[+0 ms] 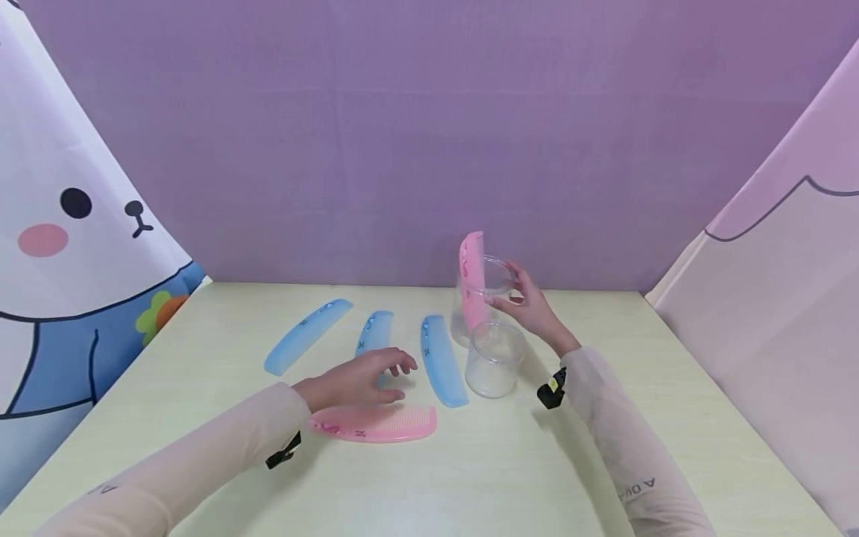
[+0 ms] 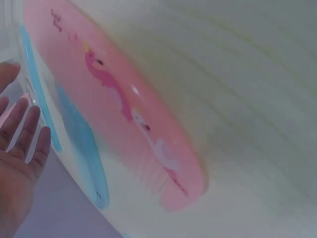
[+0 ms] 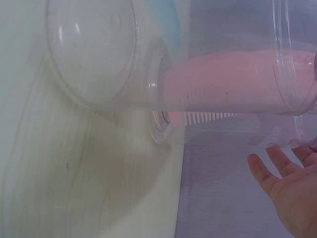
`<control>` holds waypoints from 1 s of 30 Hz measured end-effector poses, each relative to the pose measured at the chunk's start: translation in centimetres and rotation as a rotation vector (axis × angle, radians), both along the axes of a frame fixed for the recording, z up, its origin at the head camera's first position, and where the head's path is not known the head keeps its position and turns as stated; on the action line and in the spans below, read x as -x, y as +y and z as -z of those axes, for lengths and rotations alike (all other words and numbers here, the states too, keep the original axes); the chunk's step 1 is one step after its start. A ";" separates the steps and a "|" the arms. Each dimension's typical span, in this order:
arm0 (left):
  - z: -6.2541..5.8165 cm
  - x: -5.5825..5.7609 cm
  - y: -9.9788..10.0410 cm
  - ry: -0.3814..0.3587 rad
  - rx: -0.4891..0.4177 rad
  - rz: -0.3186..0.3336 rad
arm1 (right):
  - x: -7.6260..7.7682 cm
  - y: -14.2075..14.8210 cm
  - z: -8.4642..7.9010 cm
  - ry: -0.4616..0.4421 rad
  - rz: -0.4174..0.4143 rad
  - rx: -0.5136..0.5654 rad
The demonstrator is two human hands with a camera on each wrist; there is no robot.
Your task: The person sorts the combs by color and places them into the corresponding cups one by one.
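Long, pale beige sleeves are worn, marked with dark lettering — and a small black device is carried near each cuff.

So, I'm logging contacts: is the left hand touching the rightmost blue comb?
Apart. The head view shows a strip of pale tabletop between the left hand and the rightmost blue comb.

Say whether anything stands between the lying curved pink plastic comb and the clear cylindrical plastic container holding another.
Yes. Beyond the lying pink comb, the rightmost curved blue plastic comb lies across the direct way, and a clear cylindrical plastic cup stands in front of the container.
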State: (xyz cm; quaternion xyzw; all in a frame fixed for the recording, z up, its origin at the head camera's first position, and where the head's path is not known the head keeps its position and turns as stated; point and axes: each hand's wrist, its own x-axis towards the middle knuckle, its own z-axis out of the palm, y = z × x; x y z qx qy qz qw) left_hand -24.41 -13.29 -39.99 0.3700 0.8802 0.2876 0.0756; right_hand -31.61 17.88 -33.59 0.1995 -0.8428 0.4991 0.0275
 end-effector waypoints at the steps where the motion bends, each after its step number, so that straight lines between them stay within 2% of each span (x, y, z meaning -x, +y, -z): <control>1: 0.0 -0.2 0.0 -0.007 0.015 -0.001 | 0.0 0.0 0.0 0.001 0.000 0.002; 4: 0.1 -0.6 -0.2 -0.038 0.052 -0.004 | 0.1 0.0 0.0 0.004 -0.002 0.005; 7: 0.2 -1.0 -0.2 -0.034 0.098 0.002 | 0.1 0.0 0.0 0.003 -0.002 0.009; 18: 0.4 -2.0 -0.2 0.116 0.195 0.061 | 0.2 0.0 0.0 0.003 -0.004 0.006; 23: 0.6 -2.3 -0.3 0.140 0.198 0.068 | 0.1 0.0 0.0 0.002 -0.007 0.012; 30: 0.5 -2.7 -0.4 0.117 0.178 0.081 | 0.1 0.0 0.0 0.001 -0.009 0.013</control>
